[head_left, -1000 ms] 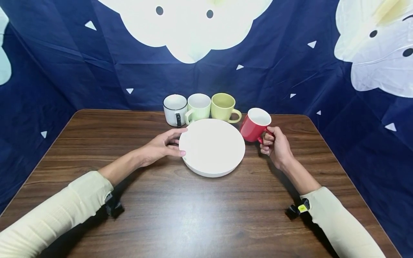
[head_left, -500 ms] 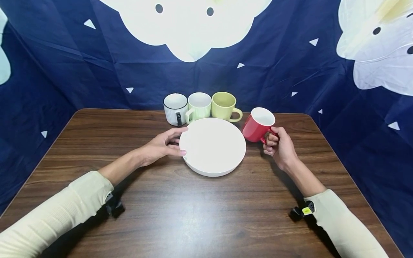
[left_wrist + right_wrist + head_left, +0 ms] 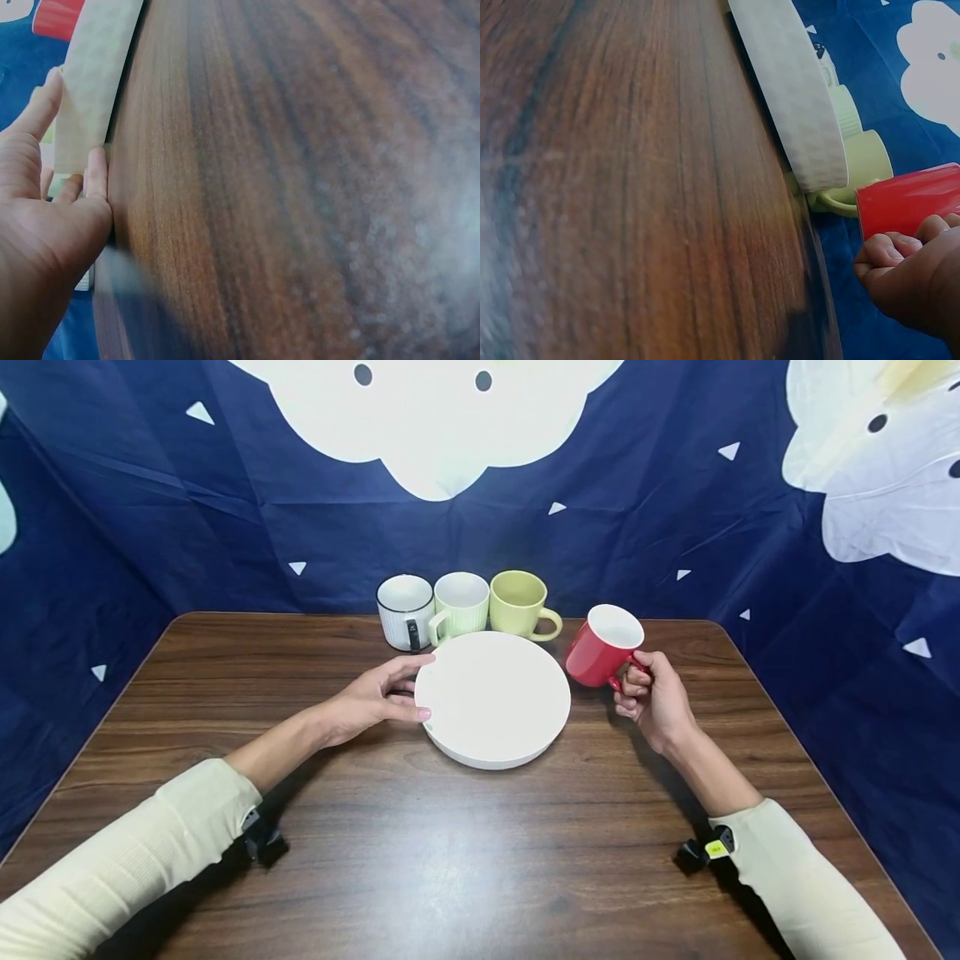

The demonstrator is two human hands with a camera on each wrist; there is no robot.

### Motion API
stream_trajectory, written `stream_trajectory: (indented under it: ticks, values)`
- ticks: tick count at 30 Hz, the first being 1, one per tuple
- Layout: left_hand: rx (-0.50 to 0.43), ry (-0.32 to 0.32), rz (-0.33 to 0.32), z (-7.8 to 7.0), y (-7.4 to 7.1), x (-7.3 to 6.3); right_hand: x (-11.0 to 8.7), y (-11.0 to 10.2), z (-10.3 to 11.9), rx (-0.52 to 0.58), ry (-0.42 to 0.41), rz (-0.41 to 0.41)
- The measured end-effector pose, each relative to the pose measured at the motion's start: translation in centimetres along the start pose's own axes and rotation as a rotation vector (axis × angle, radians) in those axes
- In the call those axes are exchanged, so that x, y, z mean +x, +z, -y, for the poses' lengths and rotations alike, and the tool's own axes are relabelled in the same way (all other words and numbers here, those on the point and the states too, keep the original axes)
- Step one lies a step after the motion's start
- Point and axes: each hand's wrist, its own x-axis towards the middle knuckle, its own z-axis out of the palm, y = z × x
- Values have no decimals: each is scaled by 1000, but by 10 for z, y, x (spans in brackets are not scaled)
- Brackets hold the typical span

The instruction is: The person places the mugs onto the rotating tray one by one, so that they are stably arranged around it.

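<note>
In the head view, my right hand grips the handle of a red mug with a white inside. The mug tilts, and the right wrist view shows its base off the table. A round white flat-topped disc with a dimpled side sits mid-table, left of the mug. My left hand touches the disc's left edge, thumb at the near side and forefinger at the far side, fingers fairly straight and spread. Some of its fingers are partly hidden behind the disc.
Behind the disc stand three mugs in a row: white with a black rim, pale green ribbed and yellow-green. The wooden table ends at a blue cloth backdrop with white cloud shapes.
My right hand has carried the red mug a little to the right, away from the disc. The left hand and the disc stay in place; the head view shifts slightly.
</note>
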Motion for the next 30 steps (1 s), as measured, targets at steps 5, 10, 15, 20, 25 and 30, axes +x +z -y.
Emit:
stream_trajectory:
  ticks: [5,10,15,20,25,30]
  values:
    - [-18,7,7,0,0,1,0,0,2,-5,-14,9]
    - [-15,8,10,-2,0,0,-1,1,5,-5,-14,10]
    - [-7,6,6,0,-1,0,-1,5,7,-12,-11,12]
    - [2,3,3,3,-2,0,-2,8,8,-9,-12,32]
    - [6,5,0,2,-1,-1,-2,12,10,1,-10,57]
    - [10,14,8,0,0,1,-2,16,13,9,-18,72]
